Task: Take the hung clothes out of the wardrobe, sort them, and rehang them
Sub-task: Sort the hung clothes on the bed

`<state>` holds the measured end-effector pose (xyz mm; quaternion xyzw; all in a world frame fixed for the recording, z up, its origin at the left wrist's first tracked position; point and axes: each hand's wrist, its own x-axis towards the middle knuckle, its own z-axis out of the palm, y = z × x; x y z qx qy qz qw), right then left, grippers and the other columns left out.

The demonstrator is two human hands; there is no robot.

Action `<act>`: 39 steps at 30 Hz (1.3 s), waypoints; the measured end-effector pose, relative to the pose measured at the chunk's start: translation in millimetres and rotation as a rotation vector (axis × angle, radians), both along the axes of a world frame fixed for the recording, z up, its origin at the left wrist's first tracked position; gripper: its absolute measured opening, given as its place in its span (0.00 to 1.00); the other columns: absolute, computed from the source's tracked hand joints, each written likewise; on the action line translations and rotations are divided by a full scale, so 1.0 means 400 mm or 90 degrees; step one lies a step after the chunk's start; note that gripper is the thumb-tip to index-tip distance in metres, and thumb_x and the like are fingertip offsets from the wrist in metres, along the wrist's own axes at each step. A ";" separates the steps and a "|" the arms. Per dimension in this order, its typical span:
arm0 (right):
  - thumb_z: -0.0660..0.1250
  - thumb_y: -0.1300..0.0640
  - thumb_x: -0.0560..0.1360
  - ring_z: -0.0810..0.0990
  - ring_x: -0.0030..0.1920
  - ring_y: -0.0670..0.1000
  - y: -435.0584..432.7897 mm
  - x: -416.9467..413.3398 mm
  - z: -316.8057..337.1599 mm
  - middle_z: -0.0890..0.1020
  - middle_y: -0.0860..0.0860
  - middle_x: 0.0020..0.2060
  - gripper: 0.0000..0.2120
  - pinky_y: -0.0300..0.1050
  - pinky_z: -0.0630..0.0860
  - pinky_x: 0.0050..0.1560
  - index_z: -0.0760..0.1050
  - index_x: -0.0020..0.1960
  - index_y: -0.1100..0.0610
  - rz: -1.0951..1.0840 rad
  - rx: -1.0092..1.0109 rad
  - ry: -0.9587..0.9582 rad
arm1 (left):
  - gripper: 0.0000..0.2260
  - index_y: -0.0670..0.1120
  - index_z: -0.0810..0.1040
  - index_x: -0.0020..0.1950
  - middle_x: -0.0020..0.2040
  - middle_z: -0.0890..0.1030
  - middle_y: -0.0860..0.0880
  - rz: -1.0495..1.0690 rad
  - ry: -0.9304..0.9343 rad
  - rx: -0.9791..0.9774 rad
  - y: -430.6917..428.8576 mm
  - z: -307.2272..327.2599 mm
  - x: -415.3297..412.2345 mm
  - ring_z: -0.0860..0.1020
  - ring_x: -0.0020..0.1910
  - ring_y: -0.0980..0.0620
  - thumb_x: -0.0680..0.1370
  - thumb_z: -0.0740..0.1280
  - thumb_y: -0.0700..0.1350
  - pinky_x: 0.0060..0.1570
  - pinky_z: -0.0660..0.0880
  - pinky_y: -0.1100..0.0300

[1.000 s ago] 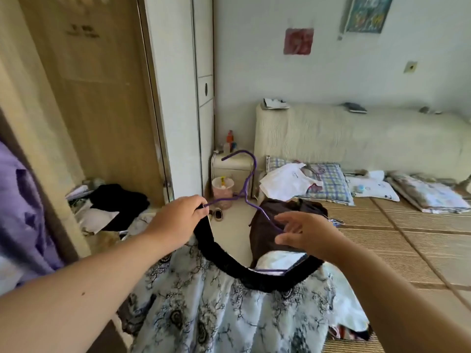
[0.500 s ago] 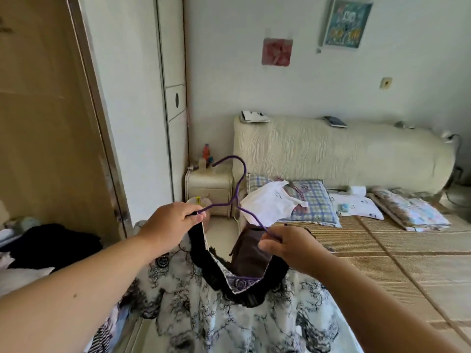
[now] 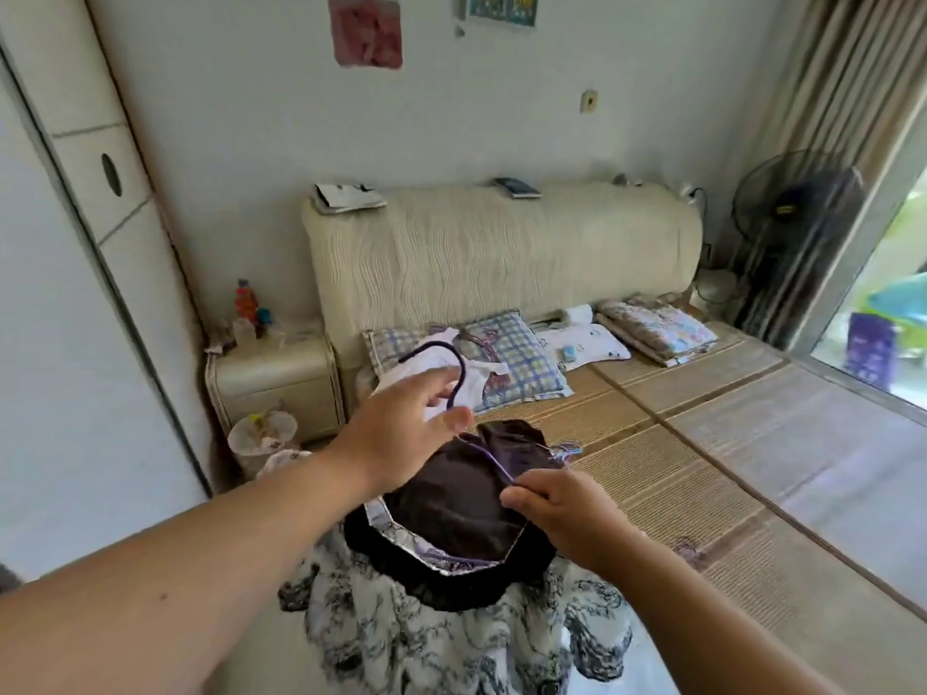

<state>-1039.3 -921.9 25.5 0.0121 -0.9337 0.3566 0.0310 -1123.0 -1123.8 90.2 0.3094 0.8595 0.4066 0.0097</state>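
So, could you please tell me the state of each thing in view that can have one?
purple hanger: held up, hook uppermost.
patterned dress: hangs below the hanger, neckline gaping.
left hand: at the hanger's neck, grip unclear.
right hand: pinches the hanger's wire.
curtain: drawn aside from the window.

Reaches forward with bare left arm, left hand (image 3: 401, 433) palm down, fingers loosely straight and spread, thumb out beside them. Pinches thin wire of purple hanger (image 3: 441, 346) in curled fingers of right hand (image 3: 562, 514), just right of and below the left hand, knuckles up.
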 end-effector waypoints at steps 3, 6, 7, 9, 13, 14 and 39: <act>0.65 0.48 0.77 0.69 0.26 0.40 0.031 -0.001 -0.053 0.70 0.40 0.21 0.16 0.33 0.64 0.29 0.71 0.31 0.49 -0.051 -0.024 -0.038 | 0.07 0.61 0.73 0.55 0.44 0.79 0.59 -0.010 -0.028 0.051 0.106 -0.030 -0.033 0.78 0.43 0.64 0.79 0.65 0.50 0.46 0.71 0.68; 0.64 0.48 0.78 0.68 0.25 0.40 0.079 0.008 -0.108 0.70 0.39 0.21 0.13 0.33 0.63 0.28 0.76 0.38 0.53 -0.099 -0.061 -0.084 | 0.08 0.59 0.73 0.45 0.39 0.81 0.56 -0.040 -0.082 0.055 0.198 -0.073 -0.070 0.80 0.37 0.60 0.81 0.61 0.47 0.42 0.75 0.65; 0.63 0.46 0.78 0.68 0.25 0.40 0.099 0.012 -0.131 0.71 0.40 0.22 0.14 0.33 0.63 0.28 0.77 0.40 0.54 -0.116 -0.063 -0.096 | 0.09 0.58 0.73 0.44 0.38 0.81 0.55 -0.055 -0.095 0.041 0.234 -0.092 -0.080 0.80 0.35 0.60 0.81 0.60 0.47 0.41 0.75 0.65; 0.62 0.44 0.77 0.69 0.25 0.40 0.139 0.019 -0.171 0.71 0.42 0.23 0.13 0.34 0.63 0.28 0.77 0.43 0.52 -0.142 -0.068 -0.126 | 0.09 0.54 0.73 0.42 0.37 0.80 0.54 -0.072 -0.118 0.012 0.295 -0.128 -0.093 0.80 0.34 0.58 0.81 0.59 0.47 0.38 0.74 0.66; 0.62 0.40 0.76 0.73 0.37 0.36 0.266 0.037 -0.270 0.76 0.40 0.36 0.20 0.31 0.66 0.36 0.69 0.66 0.41 -0.260 -0.094 -0.163 | 0.09 0.44 0.74 0.44 0.36 0.80 0.52 -0.108 -0.209 -0.044 0.434 -0.255 -0.108 0.80 0.34 0.54 0.81 0.59 0.45 0.34 0.71 0.69; 0.63 0.40 0.75 0.75 0.40 0.38 0.299 0.044 -0.292 0.77 0.41 0.40 0.25 0.33 0.69 0.41 0.64 0.70 0.41 -0.301 -0.113 -0.162 | 0.09 0.43 0.74 0.45 0.36 0.80 0.51 -0.114 -0.229 -0.057 0.460 -0.288 -0.108 0.80 0.35 0.54 0.81 0.59 0.45 0.36 0.72 0.68; 0.65 0.47 0.75 0.80 0.50 0.48 1.009 -0.055 -0.994 0.78 0.49 0.60 0.29 0.42 0.75 0.45 0.62 0.73 0.50 -0.499 -0.171 -0.471 | 0.08 0.49 0.77 0.44 0.40 0.79 0.56 -0.247 -0.323 -0.372 1.164 -0.888 -0.317 0.77 0.44 0.57 0.80 0.61 0.45 0.46 0.71 0.61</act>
